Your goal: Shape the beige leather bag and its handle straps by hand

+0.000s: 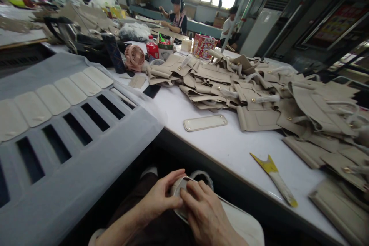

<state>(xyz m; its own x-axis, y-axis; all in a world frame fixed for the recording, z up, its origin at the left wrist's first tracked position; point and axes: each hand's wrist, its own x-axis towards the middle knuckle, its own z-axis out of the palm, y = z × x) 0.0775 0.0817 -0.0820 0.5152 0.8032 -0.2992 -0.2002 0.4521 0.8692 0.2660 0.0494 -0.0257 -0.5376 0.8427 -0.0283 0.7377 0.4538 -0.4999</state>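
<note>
Above the lap, just off the near edge of the white surface (pixel 198 144), two hands work at the rounded end of a pale piece (pixel 243 221). The left hand (pixel 161 196) holds this end narrowly, thumb on the near side and fingers around the far side; the right hand (pixel 206 207) lies on it with bent fingers, and whether they pinch the rim cannot be told. From there the piece stretches toward the lower right, partly behind the right forearm. Beside the hands is a ring-like thing (pixel 203 177), too dark inside to make out. On the surface beyond lies a strip (pixel 205 123) with a small hole near each corner, and to its right a tool (pixel 273 178) with a forked yellow tip. Beige parts (pixel 256 119) are heaped behind and along the right. To the left, a grey sheet (pixel 127 142) with dark slots carries a row of pale panels (pixel 62 90). Farther back stand a flask (pixel 113 52), a pink fan (pixel 134 57), a red bottle (pixel 152 48) and a patterned box (pixel 204 46); two people sit beyond.
</note>
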